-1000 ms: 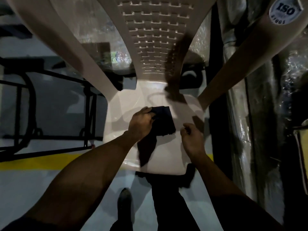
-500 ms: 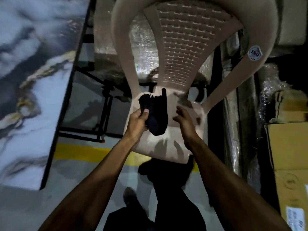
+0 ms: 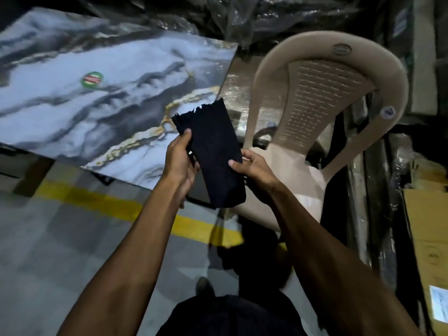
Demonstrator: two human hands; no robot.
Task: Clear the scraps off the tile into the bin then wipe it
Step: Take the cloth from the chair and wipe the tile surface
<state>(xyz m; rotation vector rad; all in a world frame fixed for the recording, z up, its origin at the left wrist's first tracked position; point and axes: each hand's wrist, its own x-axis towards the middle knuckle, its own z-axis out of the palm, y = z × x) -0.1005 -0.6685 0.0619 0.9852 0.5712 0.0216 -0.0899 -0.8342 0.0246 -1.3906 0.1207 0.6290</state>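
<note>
Both hands, left (image 3: 180,163) and right (image 3: 254,169), grip dark cloth (image 3: 215,154) between them.

I'm in a warehouse or tile storeroom, large marble-pattern glossy tile slab (image 3: 101,76), grey floor with yellow painted line (image 3: 97,204), plastic-wrapped stock (image 3: 266,15), brown cardboard boxes (image 3: 426,229), beige plastic chair (image 3: 322,93)

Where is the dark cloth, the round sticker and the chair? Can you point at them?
dark cloth (image 3: 215,151), head view, middle of the fabric.
round sticker (image 3: 91,79), head view, its centre, on the marble tile.
chair (image 3: 324,98), head view, slotted backrest.
</note>
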